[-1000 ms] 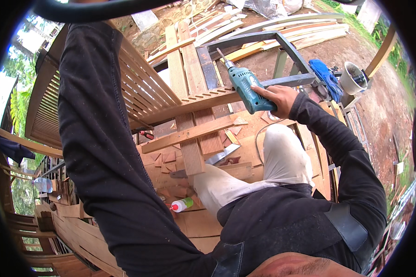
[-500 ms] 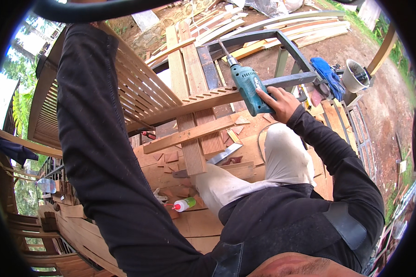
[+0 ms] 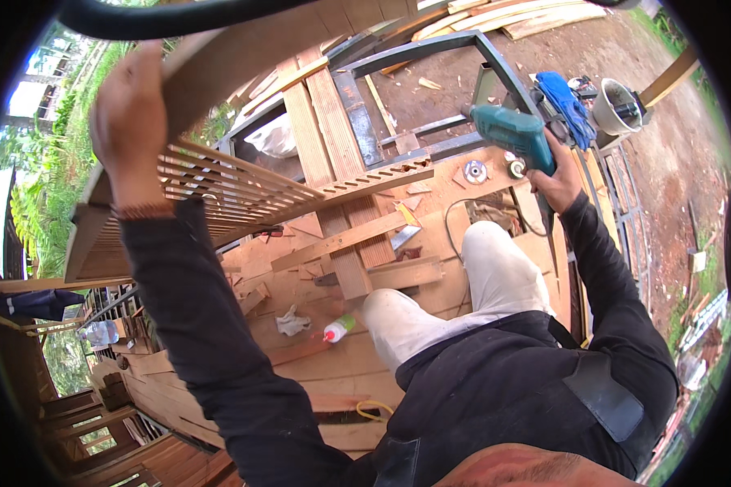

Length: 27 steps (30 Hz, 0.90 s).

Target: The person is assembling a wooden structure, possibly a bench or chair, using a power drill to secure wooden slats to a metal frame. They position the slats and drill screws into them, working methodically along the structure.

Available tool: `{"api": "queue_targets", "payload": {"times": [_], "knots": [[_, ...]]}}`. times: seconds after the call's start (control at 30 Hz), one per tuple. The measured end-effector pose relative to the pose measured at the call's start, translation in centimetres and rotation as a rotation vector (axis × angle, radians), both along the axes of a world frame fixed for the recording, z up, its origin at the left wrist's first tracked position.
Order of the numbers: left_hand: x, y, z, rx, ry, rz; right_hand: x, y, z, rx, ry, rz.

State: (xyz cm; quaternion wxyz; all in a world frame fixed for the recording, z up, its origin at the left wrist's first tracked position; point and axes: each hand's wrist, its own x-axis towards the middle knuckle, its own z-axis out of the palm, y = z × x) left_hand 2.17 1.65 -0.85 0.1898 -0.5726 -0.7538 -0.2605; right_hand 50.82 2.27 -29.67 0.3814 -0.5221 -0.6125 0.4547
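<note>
A louvred wooden shutter [image 3: 235, 188] stands tilted at the left, its slats running toward a slotted rail [image 3: 379, 180]. My left hand [image 3: 130, 122] grips the edge of the wide wooden board [image 3: 248, 50] along its upper side; the fingertips are partly hidden. My right hand [image 3: 559, 174] is wrapped around the handle of a teal power drill [image 3: 512, 136]. The drill points left, clear of the shutter, and its front end is blurred. Beneath the rail, two long planks [image 3: 330, 138] run away from me, with a short wooden strip [image 3: 337, 242] lying across them.
A dark metal frame [image 3: 508, 71] stands ahead. Blue gloves [image 3: 562, 105] and a pale bucket [image 3: 617, 109] are at the right. A grinding disc [image 3: 475, 171], a handsaw blade [image 3: 404, 235], a glue bottle [image 3: 339, 329], a white rag [image 3: 292, 322] and offcuts lie on the boards.
My left hand has come into view on the shutter's board, which now reaches across the top. The drill has moved right, away from the slotted rail, and swung to point more leftward.
</note>
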Motion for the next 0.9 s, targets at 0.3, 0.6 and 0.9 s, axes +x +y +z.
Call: {"api": "queue_targets", "payload": {"times": [0.3, 0.6, 0.9], "knots": [[2.6, -4.6, 1.4, -0.104, 0.002, -0.092, 0.8, -6.4, 14.6, -0.407, 0.048, -0.107], [2.7, -3.9, 2.3, -0.116, -0.026, -0.062, -1.9, -6.2, 22.9, -0.396, -0.210, 0.116], [2.5, -2.7, 2.3, -0.156, -0.080, -0.026, -5.3, 0.3, 20.4, -0.308, -0.395, 0.403]]}}
